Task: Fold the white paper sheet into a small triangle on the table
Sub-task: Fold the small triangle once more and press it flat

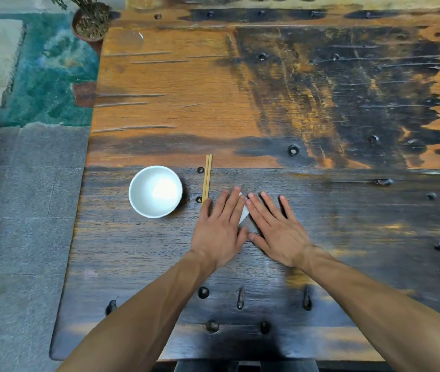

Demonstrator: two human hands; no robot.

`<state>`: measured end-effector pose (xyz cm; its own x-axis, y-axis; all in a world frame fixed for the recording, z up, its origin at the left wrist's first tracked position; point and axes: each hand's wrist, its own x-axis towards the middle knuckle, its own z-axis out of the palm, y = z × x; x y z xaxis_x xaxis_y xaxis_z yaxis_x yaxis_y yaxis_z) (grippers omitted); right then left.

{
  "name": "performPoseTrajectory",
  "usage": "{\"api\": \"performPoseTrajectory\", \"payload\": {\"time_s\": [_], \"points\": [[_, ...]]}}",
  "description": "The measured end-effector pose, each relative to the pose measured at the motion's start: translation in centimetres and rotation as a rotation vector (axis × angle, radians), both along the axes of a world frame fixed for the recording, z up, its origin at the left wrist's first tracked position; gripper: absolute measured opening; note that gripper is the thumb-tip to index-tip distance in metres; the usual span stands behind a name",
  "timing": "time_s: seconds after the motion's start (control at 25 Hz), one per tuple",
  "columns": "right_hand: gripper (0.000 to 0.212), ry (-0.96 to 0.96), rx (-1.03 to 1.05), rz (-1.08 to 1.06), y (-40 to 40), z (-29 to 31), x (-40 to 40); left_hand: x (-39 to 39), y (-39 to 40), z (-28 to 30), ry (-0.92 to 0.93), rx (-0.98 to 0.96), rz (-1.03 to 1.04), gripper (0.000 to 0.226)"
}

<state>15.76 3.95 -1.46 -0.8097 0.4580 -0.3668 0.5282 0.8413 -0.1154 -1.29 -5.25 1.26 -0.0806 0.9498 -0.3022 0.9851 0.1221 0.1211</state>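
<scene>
The white paper sheet point(244, 212) lies flat on the dark wooden table point(321, 108), almost wholly covered by my hands; only a narrow white sliver shows between them. My left hand point(220, 229) rests palm down on its left part, fingers spread and pointing away from me. My right hand point(278, 232) lies palm down on its right part, fingers fanned up and to the left. The two thumbs nearly touch below the paper. How far the paper is folded is hidden under the hands.
A white bowl point(155, 191) stands left of my hands. A pair of wooden chopsticks point(207, 179) lies between the bowl and my left hand, its near tip close to my little finger. A potted plant point(91, 21) stands at the table's far left corner.
</scene>
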Motion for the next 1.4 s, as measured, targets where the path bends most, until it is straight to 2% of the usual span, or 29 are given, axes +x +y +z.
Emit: {"api": "performPoseTrajectory", "payload": {"time_s": [0.12, 0.28, 0.6, 0.88, 1.24, 1.4], "points": [[0.072, -0.006, -0.010, 0.005, 0.1, 0.0, -0.4, 0.9, 0.2, -1.4, 0.050, -0.086, -0.004, 0.078], [0.072, -0.021, -0.012, 0.012, 0.0, -0.3, -0.4, 0.9, 0.0, -2.6, 0.079, -0.129, -0.009, 0.080], [0.071, -0.004, -0.065, -0.050, -0.5, 0.3, -0.5, 0.3, 0.1, -2.4, 0.058, -0.124, -0.004, 0.079], [0.070, -0.020, -0.027, 0.089, -0.4, 0.5, 0.5, -0.7, 1.1, -2.5, 0.064, -0.111, -0.064, 0.081], [0.069, -0.066, -0.031, 0.052, -0.6, 0.9, 0.3, -0.5, 1.1, -2.3, 0.103, -0.133, -0.073, 0.082], [0.070, -0.085, -0.026, 0.065, -0.6, 1.2, 0.1, 0.2, -1.4, -2.0, 0.120, -0.133, -0.110, 0.080]]}}
